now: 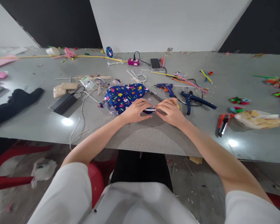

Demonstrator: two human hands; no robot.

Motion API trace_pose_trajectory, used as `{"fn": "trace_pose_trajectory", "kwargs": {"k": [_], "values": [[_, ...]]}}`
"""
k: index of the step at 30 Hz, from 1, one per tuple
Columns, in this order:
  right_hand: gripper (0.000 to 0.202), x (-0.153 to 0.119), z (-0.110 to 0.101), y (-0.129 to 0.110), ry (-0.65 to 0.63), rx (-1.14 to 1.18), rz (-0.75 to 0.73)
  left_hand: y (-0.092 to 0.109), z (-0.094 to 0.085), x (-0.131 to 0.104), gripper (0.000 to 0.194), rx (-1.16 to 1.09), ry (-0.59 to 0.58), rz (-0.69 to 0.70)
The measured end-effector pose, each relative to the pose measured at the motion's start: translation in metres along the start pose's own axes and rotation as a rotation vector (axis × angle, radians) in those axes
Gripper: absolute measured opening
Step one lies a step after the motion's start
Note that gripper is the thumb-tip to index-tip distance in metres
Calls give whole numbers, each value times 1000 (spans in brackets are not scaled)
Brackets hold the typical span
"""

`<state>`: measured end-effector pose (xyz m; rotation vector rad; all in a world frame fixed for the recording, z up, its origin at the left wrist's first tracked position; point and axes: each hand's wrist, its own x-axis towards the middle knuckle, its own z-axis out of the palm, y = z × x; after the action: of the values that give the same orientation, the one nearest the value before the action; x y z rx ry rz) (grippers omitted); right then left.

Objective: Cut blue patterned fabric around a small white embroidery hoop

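Note:
Near the table's front edge, both hands meet at a small flat round piece, dark blue with a white edge. My left hand pinches its left side between the thumb and the fingers. On its right side, the fingertips of my right hand close on the same piece. Just behind my left hand lies a crumpled blue patterned cloth. A thin dark pointed tool lies behind the hands, partly hidden by my right hand. Something yellow shows beside my right fingers, too covered to name.
A blue glue gun and dark blue pliers-like tool lie right of the cloth. A box cutter rests farther right. Left are a black adapter, a cable and thin sticks. Behind stand a purple power socket and phone.

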<state>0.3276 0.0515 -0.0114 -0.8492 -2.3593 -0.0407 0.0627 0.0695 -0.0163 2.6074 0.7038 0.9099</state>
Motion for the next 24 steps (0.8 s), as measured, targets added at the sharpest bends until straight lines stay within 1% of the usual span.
{"fn": "trace_pose_trajectory", "kwargs": {"k": [4,6,7,9,11,12,14,16,18,21,23,24], "values": [[9,1,-2,0,-31,-36,-64,4,-4,-1,39,-42,30,30],[9,1,-4,1,-59,-71,-119,2,-5,-1,41,-85,101,-13],[10,0,-4,1,-67,-88,-145,0,-3,-2,41,-107,155,-67],[10,-1,-5,2,-72,-114,-190,-7,1,-1,39,-164,268,-231],[11,-2,-7,1,-68,-138,-229,-18,8,1,36,-272,339,-424],[12,-3,-8,0,-65,-152,-242,-23,11,1,34,-343,350,-517],[15,-4,-10,-2,-54,-176,-250,-31,16,3,35,-513,328,-701],[19,-5,-13,-4,-41,-189,-239,-35,18,4,39,-709,263,-824],[23,-6,-14,-5,-41,-191,-218,-33,17,4,43,-908,185,-848],[30,-8,-15,-5,-82,-179,-177,-27,13,4,49,-1138,89,-811],[33,-9,-16,-4,-118,-179,-164,-25,11,5,49,-1211,75,-808],[34,-10,-16,-4,-131,-185,-166,-24,10,5,47,-1223,87,-811]]}}
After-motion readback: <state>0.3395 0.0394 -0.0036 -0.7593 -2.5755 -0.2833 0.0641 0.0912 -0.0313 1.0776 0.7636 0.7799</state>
